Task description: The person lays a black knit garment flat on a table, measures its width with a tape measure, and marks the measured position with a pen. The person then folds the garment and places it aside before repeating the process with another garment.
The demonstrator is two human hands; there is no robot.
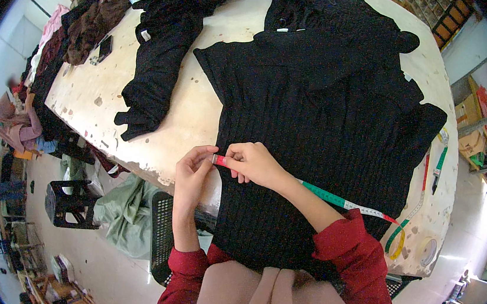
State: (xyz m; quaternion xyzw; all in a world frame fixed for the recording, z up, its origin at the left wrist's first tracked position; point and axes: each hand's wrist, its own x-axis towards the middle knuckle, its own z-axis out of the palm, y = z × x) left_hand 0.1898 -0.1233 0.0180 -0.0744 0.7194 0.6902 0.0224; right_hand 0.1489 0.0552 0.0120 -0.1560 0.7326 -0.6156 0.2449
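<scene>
Both my hands meet over the near left edge of a black ribbed knit garment [315,103], which lies spread on the table. My left hand [191,172] pinches the metal-tipped end of a measuring tape [325,196] between thumb and fingers. Close beside it, my right hand [258,163] grips the red stretch just behind that tip. From under my right forearm the tape runs over the garment in green, white and red, then loops in yellow and green near the table's right corner. Part of it is hidden by my right hand and arm.
More black knit garments [155,72] lie on the worn pale table [101,98], with a dark phone [104,48] and heaped clothes farther left. A tape roll [427,250] and a green cutter [438,168] sit at right. A black stool [71,204] and another person [18,122] are left.
</scene>
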